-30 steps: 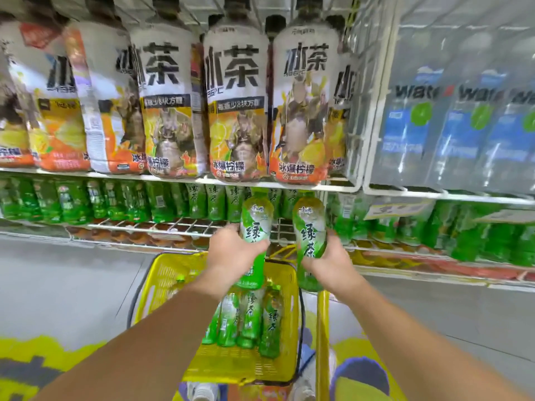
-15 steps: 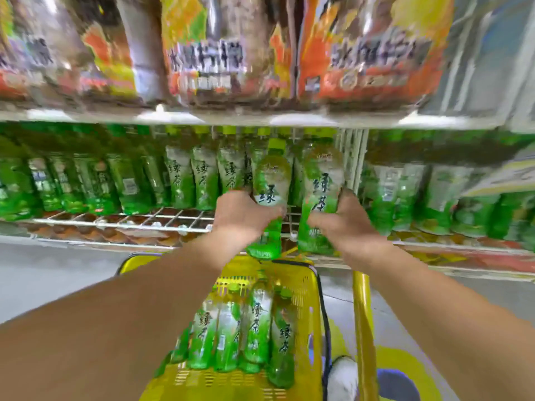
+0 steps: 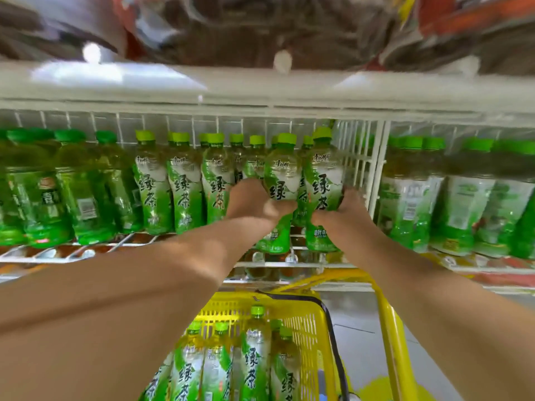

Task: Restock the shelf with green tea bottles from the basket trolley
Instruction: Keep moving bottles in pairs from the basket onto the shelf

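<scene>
My left hand (image 3: 254, 202) and right hand (image 3: 347, 208) each grip one green plastic tea bottle at the white wire shelf (image 3: 260, 263) edge; several bottles remain in the yellow basket trolley (image 3: 314, 322).

Bright, even overhead light fills the aisle, throwing white glare patches on the front edge of the upper shelf (image 3: 202, 82). Packages above it (image 3: 260, 30) smear into heavy motion blur. Wide-angle distortion bows the shelf lines, and the green tea bottles (image 3: 179, 183) soften toward both side edges.
</scene>
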Demonstrator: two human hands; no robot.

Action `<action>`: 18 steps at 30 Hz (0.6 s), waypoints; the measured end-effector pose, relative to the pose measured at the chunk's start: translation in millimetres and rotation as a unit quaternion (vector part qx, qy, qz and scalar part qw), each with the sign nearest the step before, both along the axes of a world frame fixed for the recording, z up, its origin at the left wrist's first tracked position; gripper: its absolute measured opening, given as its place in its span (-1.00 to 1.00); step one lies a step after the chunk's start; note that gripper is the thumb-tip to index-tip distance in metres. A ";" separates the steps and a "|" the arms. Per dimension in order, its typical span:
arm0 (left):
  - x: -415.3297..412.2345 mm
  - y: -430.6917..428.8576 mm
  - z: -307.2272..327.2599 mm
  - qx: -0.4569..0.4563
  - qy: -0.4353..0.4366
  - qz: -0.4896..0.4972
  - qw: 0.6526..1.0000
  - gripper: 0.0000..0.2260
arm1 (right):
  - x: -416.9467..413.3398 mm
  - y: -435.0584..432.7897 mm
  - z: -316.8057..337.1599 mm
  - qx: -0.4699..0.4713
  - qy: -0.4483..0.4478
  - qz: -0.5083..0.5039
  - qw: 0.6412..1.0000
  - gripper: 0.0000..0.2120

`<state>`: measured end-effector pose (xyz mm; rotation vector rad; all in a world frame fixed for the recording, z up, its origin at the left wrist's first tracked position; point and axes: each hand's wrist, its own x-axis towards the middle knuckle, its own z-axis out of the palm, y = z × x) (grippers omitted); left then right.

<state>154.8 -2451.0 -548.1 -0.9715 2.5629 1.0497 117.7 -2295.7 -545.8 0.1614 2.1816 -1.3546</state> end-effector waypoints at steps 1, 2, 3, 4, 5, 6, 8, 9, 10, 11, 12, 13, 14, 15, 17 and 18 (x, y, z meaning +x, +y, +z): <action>-4.0 0.1 -6.2 0.007 0.010 0.010 1.000 -0.57 | -1.9 -2.4 -2.8 0.004 0.001 -0.005 1.000 -0.57; -6.6 0.9 -9.7 0.006 0.015 0.018 1.000 -0.58 | -3.9 -3.8 -6.2 0.006 0.004 -0.015 1.000 -0.62; -8.6 2.9 -14.3 0.007 0.016 0.024 1.000 -0.59 | -5.5 -5.1 -10.2 0.009 0.010 -0.022 1.000 -0.66; -10.5 5.4 -17.6 0.009 0.015 0.032 0.999 -0.61 | -6.6 -5.4 -15.0 0.010 0.018 -0.031 0.999 -0.68; -11.4 8.2 -20.6 0.016 0.013 0.040 0.999 -0.62 | -6.5 -6.3 -19.3 0.013 0.025 -0.037 0.999 -0.66; -12.1 10.9 -23.1 0.020 0.012 0.049 0.998 -0.63 | -6.9 -7.5 -23.8 0.019 0.028 -0.039 0.999 -0.64; -13.5 14.5 -28.7 0.028 0.010 0.062 0.998 -0.63 | -8.3 -9.7 -31.4 0.029 0.028 -0.040 0.998 -0.59; -14.4 16.2 -29.8 0.035 0.009 0.063 0.997 -0.65 | -9.8 -10.0 -33.9 0.031 0.024 -0.043 0.998 -0.58; -15.0 17.6 -30.7 0.042 0.012 0.064 0.997 -0.69 | -12.1 -9.6 -37.4 0.028 0.020 -0.046 0.998 -0.59; -15.2 18.3 -31.7 0.049 0.017 0.068 0.996 -0.72 | -13.8 -10.3 -39.7 0.026 0.019 -0.047 0.998 -0.59; -15.4 19.0 -32.7 0.054 0.024 0.076 0.995 -0.75 | -15.3 -10.3 -41.9 0.023 0.018 -0.048 0.998 -0.59; -15.1 19.9 -33.5 0.056 0.030 0.084 0.994 -0.76 | -15.7 -10.8 -43.3 0.022 0.019 -0.048 0.998 -0.58; -14.8 20.7 -34.1 0.053 0.035 0.092 0.994 -0.77 | -16.1 -11.5 -45.5 0.020 0.019 -0.043 0.999 -0.58; -14.6 21.7 -35.1 0.051 0.042 0.102 0.993 -0.76 | -16.2 -12.2 -46.9 0.019 0.019 -0.038 0.999 -0.58; -14.7 25.3 -37.1 0.052 0.057 0.122 0.990 -0.71 | -16.3 -11.8 -48.0 0.023 0.023 -0.022 0.999 -0.63; -14.2 27.1 -37.4 0.052 0.065 0.130 0.988 -0.67 | -16.9 -11.5 -48.5 0.026 0.025 -0.015 0.999 -0.64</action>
